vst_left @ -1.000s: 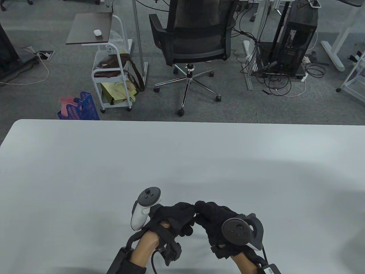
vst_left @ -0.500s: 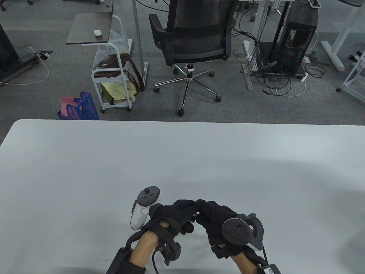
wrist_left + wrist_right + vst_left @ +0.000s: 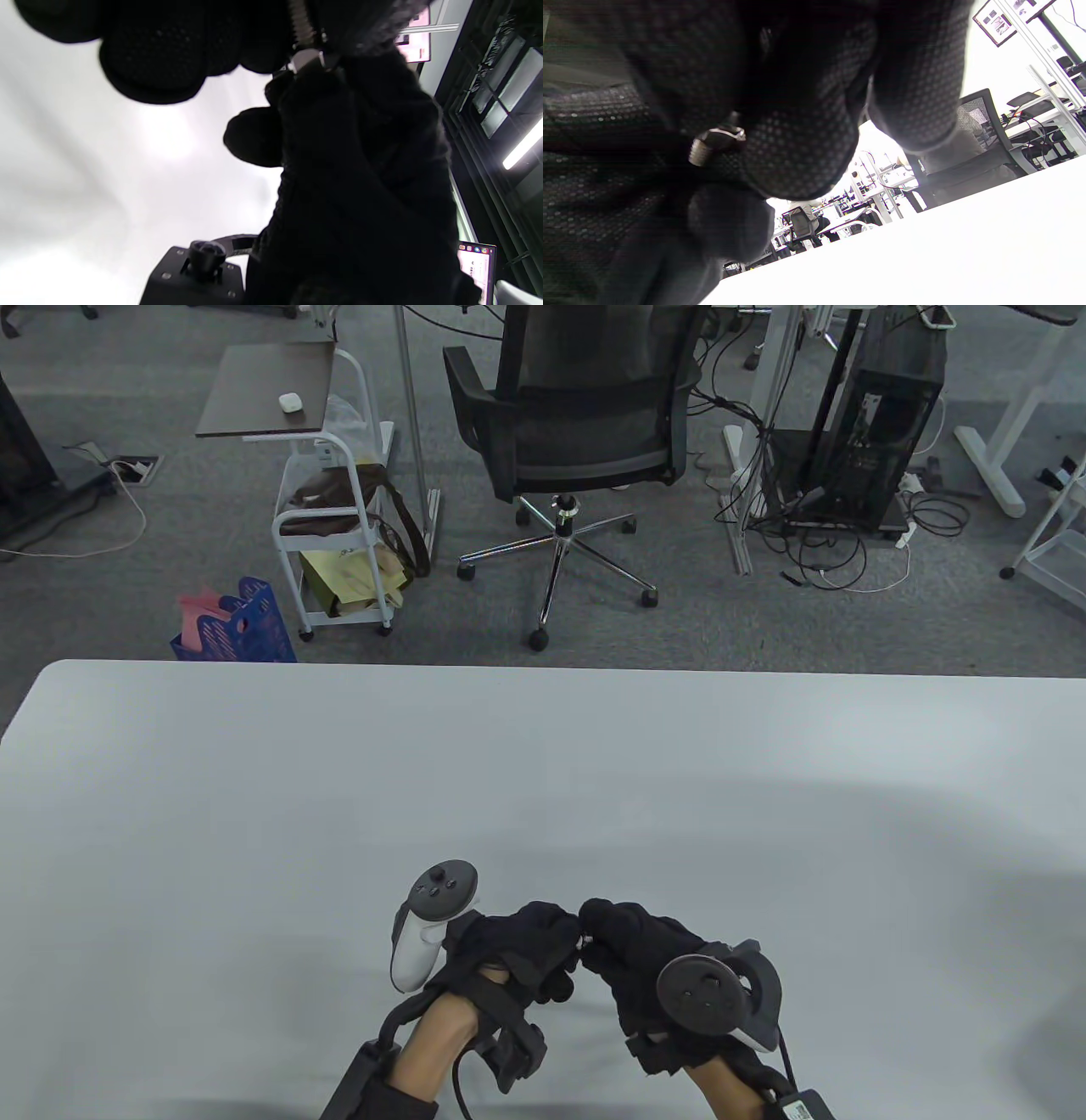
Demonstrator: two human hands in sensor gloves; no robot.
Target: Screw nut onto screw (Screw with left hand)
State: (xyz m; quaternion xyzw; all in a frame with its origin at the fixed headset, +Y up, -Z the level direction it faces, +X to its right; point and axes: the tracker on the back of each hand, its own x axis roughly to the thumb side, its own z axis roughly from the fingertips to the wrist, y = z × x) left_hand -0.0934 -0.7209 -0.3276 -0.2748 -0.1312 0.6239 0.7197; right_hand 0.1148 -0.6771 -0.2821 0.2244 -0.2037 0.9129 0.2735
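Both gloved hands meet low over the white table (image 3: 543, 780) near its front edge. My left hand (image 3: 567, 937) pinches the threaded metal screw (image 3: 299, 23) in its fingertips. My right hand (image 3: 594, 933) pinches the metal nut (image 3: 308, 60), which sits on the screw. In the right wrist view the nut (image 3: 723, 135) shows between dark fingers, with the screw's threaded end (image 3: 698, 156) poking out past it. In the table view only a small glint of the screw (image 3: 583, 938) shows between the fingertips.
A black office chair (image 3: 577, 415) and a white cart (image 3: 331, 500) stand on the floor beyond the table's far edge. A blue basket (image 3: 242, 623) sits by the far left corner.
The left hand's fingers have shifted slightly at the point where the hands meet. Both hands stay where they were.
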